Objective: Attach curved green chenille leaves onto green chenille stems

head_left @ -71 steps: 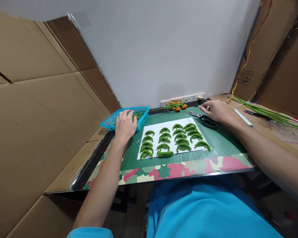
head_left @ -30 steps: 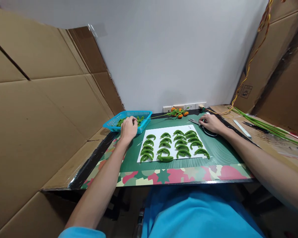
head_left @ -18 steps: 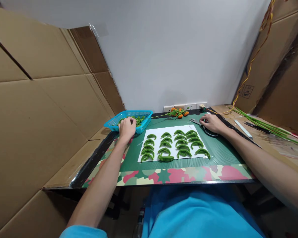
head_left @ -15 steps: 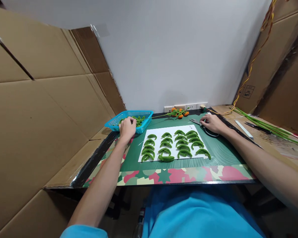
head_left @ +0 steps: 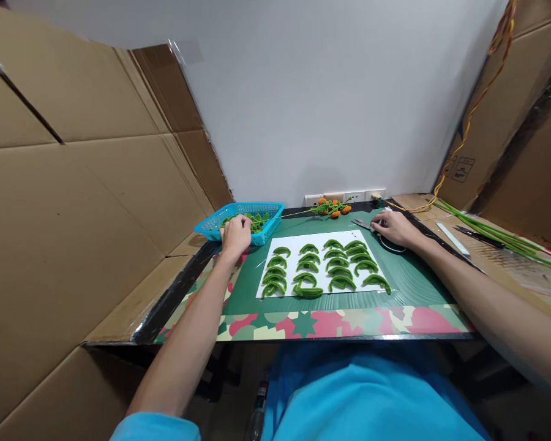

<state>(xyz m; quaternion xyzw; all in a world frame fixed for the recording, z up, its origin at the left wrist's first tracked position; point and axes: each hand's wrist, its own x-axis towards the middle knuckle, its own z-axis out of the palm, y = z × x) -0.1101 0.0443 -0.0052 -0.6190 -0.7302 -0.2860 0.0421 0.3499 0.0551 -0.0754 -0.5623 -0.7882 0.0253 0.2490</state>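
Note:
My left hand point(head_left: 237, 234) is at the near side of the blue plastic basket point(head_left: 272, 231), fingers bent together over the fuzzy green pieces point(head_left: 259, 223) in it. What its fingertips pinch is hidden. On the right, my right hand point(head_left: 395, 228) lies over the middle of a pair of scissors point(head_left: 362, 224), its fingers curled down onto them. The blades point left and the dark handles show below the hand. Between my hands, curved green pipe-cleaner pieces point(head_left: 338, 262) lie in several columns on a white sheet point(head_left: 290, 242).
Orange-and-green fuzzy flowers point(head_left: 334, 208) lie at the back by the wall sockets point(head_left: 357, 196). A white strip point(head_left: 453, 239), a dark tool point(head_left: 480, 236) and long green stems point(head_left: 491, 231) are at the right. Cardboard walls point(head_left: 119, 196) flank the green mat point(head_left: 408, 278).
The view has shifted very slightly. Both hands stay at the same places, the left at the basket and the right on the scissors.

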